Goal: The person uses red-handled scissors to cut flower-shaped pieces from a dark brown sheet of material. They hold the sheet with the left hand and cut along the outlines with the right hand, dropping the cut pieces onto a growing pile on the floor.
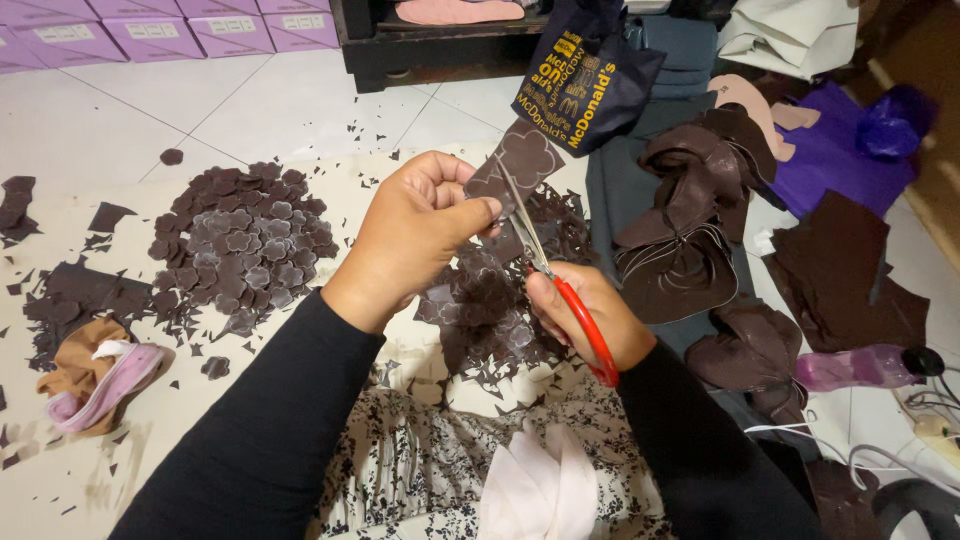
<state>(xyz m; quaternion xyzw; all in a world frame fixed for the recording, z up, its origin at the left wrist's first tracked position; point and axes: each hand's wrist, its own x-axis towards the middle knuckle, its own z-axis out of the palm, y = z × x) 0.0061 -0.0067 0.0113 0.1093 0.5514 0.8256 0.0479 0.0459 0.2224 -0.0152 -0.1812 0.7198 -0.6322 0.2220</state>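
Right now the cutting is in full swing: the left hand (pixel 415 235) pinches a dark brown piece of sheet material (pixel 518 165) marked with a flower outline, holding it up just above the lap. The right hand (pixel 585 315) is clenched through the red-handled scissors (pixel 560 290), whose blades angle up into the lower edge of that piece. The blades look partly parted, mid-bite, tracing the petal line.

Taking the held piece as the landmark: directly below it lies a litter of brown offcuts (pixel 490 310) on a patterned cloth (pixel 420 450) across the lap. Well to its left sits a pile of finished flower shapes (pixel 240 250) on the pale floor covering (pixel 330 180). Just to its right, behind it, hangs a dark blue bag (pixel 585 85), and further right lie larger brown sheets with cut-out gaps (pixel 690 230). A purple bottle (pixel 850 368) lies low and well to the right.

By my reading, this is the trimming step, one flower partway freed. The next stroke seems to call for the left fingers turning the piece so the curve feeds into the blades, with short snips around each lobe and the thumb kept clear of the edge.
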